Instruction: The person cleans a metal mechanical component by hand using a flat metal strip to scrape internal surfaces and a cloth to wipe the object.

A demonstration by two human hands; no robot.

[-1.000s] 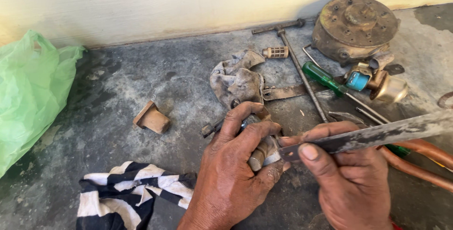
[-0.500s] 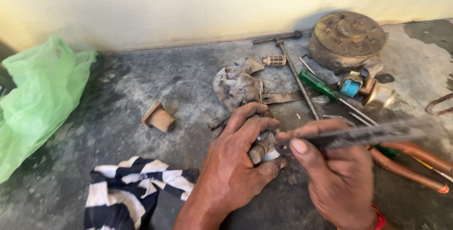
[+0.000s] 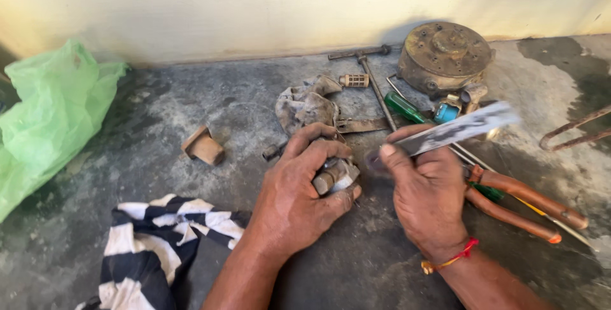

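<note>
Down on the grey concrete floor (image 3: 191, 93), the left hand (image 3: 299, 195) is wrapped tight around a small grimy metal fitting (image 3: 334, 176), pressing it against the ground, seemingly so it cannot roll or twist. Only its stubby cylindrical end pokes out between thumb and fingers. The right hand (image 3: 426, 192) is closed on a flat, worn metal blade (image 3: 461, 128), pinched low between thumb and forefinger; the blade slants up and away from that grip, and its near tip sits just beside the fitting, blurred, so I cannot tell whether the two touch.

Just beyond the left knuckles lie a crumpled dirty rag (image 3: 305, 106) and a rusty flat strip (image 3: 363, 125). Beyond the blade rest a T-handle wrench (image 3: 369, 74), a green-handled screwdriver (image 3: 401, 106) and a round corroded metal housing (image 3: 445, 55). Orange-handled pliers (image 3: 522, 202) lie beside the right wrist. Near the left forearm is a black-and-white striped cloth (image 3: 159, 240); a small brown block (image 3: 203, 146) and a green plastic bag (image 3: 51, 112) sit farther out.
</note>
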